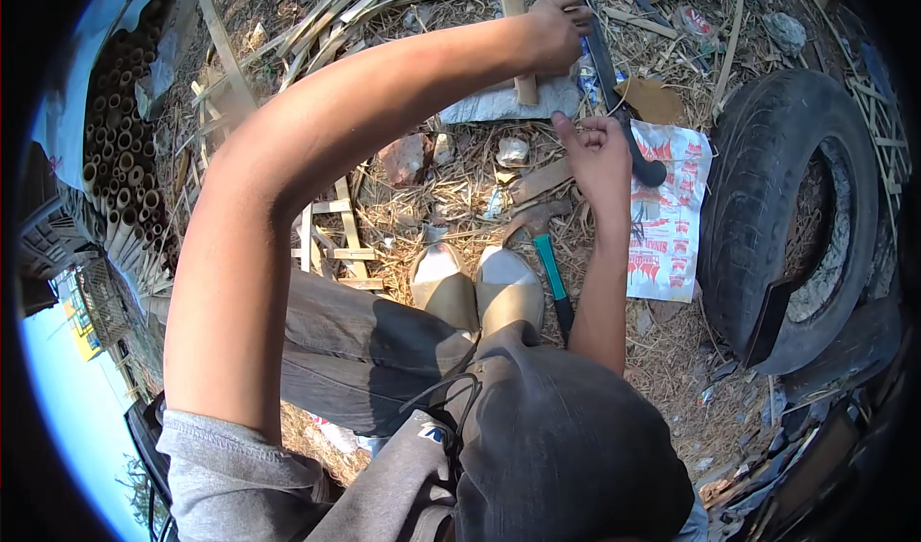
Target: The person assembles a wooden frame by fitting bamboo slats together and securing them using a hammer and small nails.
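Note:
My left hand (560, 35) reaches across at the top with its fingers curled closed beside the upper end of a dark machete blade (602, 62). What those fingers hold, if anything, is hidden. Lower down, my right hand (597, 149) is closed in a loose pinch next to the machete's black curved handle (649, 170). I cannot make out anything between its fingers. Under my left wrist, a wooden stick (526, 88) stands against a pale grey stone slab (480, 106). A brown dry leaf or scrap (650, 101) lies beside the blade.
A white sack piece with red print (662, 240) lies right of my forearm, before a worn tyre (753, 187). A green-handled hammer (551, 266) rests by my shoes (508, 288). Split bamboo strips (336, 5) and bundled bamboo tubes (125, 163) are at left.

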Demonstrator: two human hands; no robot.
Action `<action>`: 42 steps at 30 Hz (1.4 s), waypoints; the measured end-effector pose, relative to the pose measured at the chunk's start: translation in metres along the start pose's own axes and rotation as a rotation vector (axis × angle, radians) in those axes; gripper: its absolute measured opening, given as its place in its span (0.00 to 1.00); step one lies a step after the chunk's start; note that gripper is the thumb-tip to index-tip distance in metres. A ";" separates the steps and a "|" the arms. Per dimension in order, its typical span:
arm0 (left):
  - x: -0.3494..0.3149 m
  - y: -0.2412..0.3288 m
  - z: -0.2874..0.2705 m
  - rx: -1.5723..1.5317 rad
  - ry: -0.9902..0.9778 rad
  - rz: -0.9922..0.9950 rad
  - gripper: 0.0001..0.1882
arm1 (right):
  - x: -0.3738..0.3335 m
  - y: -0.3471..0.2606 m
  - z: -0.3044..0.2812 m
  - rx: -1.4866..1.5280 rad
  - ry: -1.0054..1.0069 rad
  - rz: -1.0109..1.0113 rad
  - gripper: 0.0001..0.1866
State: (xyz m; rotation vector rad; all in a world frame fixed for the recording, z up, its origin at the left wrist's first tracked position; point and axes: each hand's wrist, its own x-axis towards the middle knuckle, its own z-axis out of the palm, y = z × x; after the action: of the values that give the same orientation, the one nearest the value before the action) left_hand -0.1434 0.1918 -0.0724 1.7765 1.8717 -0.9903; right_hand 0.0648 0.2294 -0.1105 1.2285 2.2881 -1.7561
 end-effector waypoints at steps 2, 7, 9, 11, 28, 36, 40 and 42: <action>-0.004 -0.006 0.025 0.115 0.597 -0.019 0.31 | 0.026 0.000 0.000 -0.033 0.170 -0.144 0.38; -0.034 -0.011 0.041 0.035 0.871 -0.255 0.39 | 0.082 0.000 0.022 -0.086 0.150 -0.523 0.33; -0.043 0.014 0.055 -0.524 0.811 -0.480 0.34 | 0.089 0.005 0.026 -0.190 0.167 -0.656 0.30; -0.059 0.036 0.071 -0.718 0.734 -0.738 0.35 | 0.076 -0.003 0.029 -0.185 0.055 -0.500 0.26; -0.099 0.120 0.115 -0.984 1.027 -0.732 0.26 | -0.008 0.027 0.048 -0.240 0.131 -0.391 0.14; -0.122 0.146 0.106 -1.004 0.882 -0.664 0.29 | -0.002 0.044 0.027 0.062 0.011 -0.222 0.17; -0.143 0.141 0.139 -0.966 0.743 -0.562 0.25 | -0.011 0.042 0.017 0.235 -0.165 -0.065 0.18; -0.145 0.137 0.149 -1.072 0.729 -0.617 0.24 | -0.014 0.045 0.018 0.231 -0.189 -0.129 0.17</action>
State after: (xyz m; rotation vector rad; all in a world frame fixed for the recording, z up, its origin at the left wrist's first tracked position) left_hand -0.0203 -0.0223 -0.1051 0.9090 2.6589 0.6380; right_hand 0.0922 0.2096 -0.1477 0.9087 2.1518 -2.1286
